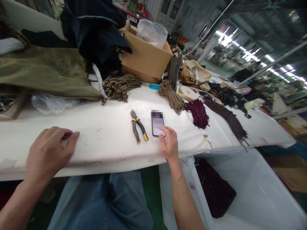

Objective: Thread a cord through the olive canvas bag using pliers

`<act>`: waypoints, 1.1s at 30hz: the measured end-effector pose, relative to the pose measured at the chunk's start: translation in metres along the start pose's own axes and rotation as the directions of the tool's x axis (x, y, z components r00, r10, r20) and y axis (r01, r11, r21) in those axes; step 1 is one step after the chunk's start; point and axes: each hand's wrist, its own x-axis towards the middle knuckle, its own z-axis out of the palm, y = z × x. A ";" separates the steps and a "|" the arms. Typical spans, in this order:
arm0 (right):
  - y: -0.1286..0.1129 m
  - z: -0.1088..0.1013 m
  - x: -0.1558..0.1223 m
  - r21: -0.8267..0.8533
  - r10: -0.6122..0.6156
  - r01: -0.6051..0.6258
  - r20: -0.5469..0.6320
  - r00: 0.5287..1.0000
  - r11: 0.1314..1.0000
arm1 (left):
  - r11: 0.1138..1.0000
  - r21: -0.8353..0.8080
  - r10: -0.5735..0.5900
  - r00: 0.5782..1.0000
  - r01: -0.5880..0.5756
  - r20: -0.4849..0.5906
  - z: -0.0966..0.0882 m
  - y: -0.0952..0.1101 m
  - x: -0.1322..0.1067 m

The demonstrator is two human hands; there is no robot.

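My left hand [51, 148] rests on the white-covered table [103, 137], fingers loosely curled and thumb apart, with nothing visible in it. At the table's front edge, my right hand [169, 142] reaches over the lower end of a smartphone [156, 123]. The phone lies face up with its screen lit. My index fingertip touches the screen, and the thumb is at the phone's bottom edge. Just left of the phone lies a pair of pliers [137, 124] with yellow and black handles, its jaws pointing away from me.
Cord bundles lie behind: olive [117, 88], tan [171, 95], maroon [198, 113] and dark brown [226, 118]. A cardboard box [145, 57] stands at the back beside an olive cloth [43, 72]. Below the table at right, a white bin [259, 188] holds a maroon item [214, 191].
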 end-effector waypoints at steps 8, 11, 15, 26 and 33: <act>-0.001 0.000 0.000 0.011 -0.007 0.007 -0.024 1.000 1.000 | 1.000 -0.014 0.000 1.000 0.000 0.003 -0.001 0.000 0.000; -0.002 -0.001 0.000 -0.001 0.008 -0.008 -0.036 0.999 1.000 | 1.000 -0.018 -0.009 1.000 0.009 0.005 -0.001 0.000 0.000; -0.002 0.000 0.001 -0.010 0.023 -0.023 -0.038 0.999 1.000 | 1.000 -0.018 -0.005 1.000 0.005 0.006 -0.001 0.001 0.001; -0.001 0.001 0.000 -0.010 0.002 -0.002 -0.023 1.000 1.000 | 1.000 -0.004 0.001 1.000 -0.001 0.003 0.000 0.000 0.000; -0.002 0.000 0.000 0.005 0.007 -0.007 -0.050 0.999 1.000 | 1.000 -0.019 -0.005 1.000 0.005 0.005 -0.001 0.001 0.000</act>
